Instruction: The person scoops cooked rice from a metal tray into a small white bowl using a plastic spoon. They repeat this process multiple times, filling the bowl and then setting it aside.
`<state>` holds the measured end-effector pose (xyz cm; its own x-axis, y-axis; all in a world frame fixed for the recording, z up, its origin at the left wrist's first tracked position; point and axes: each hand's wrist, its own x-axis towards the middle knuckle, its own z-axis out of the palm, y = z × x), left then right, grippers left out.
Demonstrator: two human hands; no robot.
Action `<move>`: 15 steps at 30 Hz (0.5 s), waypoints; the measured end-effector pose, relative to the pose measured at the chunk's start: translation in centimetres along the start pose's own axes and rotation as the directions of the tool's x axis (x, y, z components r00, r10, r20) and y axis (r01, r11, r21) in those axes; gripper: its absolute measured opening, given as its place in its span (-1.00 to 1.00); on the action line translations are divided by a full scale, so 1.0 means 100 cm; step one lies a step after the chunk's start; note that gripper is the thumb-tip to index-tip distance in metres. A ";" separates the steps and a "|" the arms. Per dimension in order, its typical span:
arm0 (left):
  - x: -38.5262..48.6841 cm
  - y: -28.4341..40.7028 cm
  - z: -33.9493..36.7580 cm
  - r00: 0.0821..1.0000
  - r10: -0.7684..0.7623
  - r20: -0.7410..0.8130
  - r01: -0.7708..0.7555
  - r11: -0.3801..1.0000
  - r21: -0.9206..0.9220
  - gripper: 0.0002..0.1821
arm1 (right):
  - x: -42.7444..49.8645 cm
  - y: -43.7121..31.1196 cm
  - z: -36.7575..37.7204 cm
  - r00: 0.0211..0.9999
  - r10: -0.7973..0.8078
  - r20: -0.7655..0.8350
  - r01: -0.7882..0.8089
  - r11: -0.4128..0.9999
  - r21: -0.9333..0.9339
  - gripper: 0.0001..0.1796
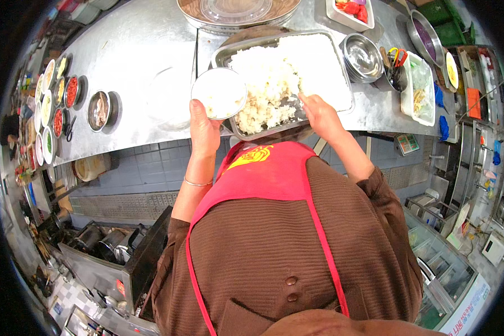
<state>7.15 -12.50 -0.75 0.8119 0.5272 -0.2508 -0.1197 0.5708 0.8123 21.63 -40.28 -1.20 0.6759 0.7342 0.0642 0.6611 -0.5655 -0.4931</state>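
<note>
My left hand [206, 126] grips a round white bowl [219, 93] by its rim and side, over the near left corner of a metal tray. Pale food, partly washed out by glare, lies in the bowl. Cooked rice [264, 90] fills much of the rectangular metal tray [252, 136], with part of its bottom bare near my right hand. My right hand [319, 113] is closed around something thin over the tray's near edge; the tool itself is mostly hidden by the fingers and rice.
Stacked metal bowls [363, 58] stand right of the tray, beside a holder with scissors [398, 56] and a white bin [428, 94]. A wooden tub [201, 17] sits behind. At left are a metal bowl [98, 111] and several small bowls of ingredients [72, 91].
</note>
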 end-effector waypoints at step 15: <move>-0.004 -0.009 -0.025 0.996 -0.086 0.000 0.086 0.996 0.003 -0.07 | -0.019 0.003 -0.009 0.944 0.316 0.094 -0.326 0.858 0.396 -0.60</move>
<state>5.49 -11.67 -2.69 0.8192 0.4762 -0.3197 -0.0479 0.6123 0.7892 20.82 -42.23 -0.72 0.8165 0.5498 -0.1764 0.2180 -0.5763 -0.7876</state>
